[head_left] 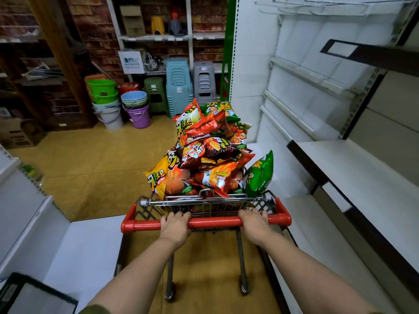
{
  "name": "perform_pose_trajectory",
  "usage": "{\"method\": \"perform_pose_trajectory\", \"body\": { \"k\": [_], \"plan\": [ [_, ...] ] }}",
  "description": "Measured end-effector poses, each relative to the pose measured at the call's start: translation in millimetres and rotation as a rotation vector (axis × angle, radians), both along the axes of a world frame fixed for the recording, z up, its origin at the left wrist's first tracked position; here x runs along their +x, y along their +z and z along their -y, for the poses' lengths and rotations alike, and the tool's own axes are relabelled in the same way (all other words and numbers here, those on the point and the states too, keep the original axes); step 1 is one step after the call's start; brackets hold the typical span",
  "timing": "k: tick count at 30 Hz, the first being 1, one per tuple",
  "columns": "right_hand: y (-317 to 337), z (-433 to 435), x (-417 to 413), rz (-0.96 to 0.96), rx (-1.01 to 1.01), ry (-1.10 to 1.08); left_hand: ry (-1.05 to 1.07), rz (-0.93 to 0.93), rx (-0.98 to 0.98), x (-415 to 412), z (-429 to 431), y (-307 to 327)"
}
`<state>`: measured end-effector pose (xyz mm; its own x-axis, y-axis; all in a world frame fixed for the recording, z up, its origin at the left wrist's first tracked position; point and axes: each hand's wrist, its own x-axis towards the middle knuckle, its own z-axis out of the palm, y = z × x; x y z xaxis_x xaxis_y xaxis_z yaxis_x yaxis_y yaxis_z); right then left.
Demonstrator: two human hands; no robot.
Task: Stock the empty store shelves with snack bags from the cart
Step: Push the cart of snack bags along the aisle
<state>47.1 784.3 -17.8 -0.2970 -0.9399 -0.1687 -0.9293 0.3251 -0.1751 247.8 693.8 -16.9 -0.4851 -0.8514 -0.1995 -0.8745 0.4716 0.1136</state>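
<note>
Between shelves [353,168], cart [204,201] pointing away, snack bags [210,155] heaped, left hand [175,227] and right hand [255,225] gripping handle [213,222].

Cart [172,202] on tan floor [90,168], heaped above rim with snack bags [210,155].

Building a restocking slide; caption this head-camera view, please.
Left hand and right hand grip the red cart handle, snack bags heaped high, empty white shelves alongside.
</note>
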Motion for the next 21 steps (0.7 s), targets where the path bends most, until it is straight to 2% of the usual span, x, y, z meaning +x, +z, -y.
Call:
{"method": "perform_pose_trajectory", "body": {
  "k": [21],
  "plan": [
    [-3, -370, 109, -0.034, -0.019, 0.043, 0.033, -0.045, 0.027, 115, -379, -2]
  ]
}}
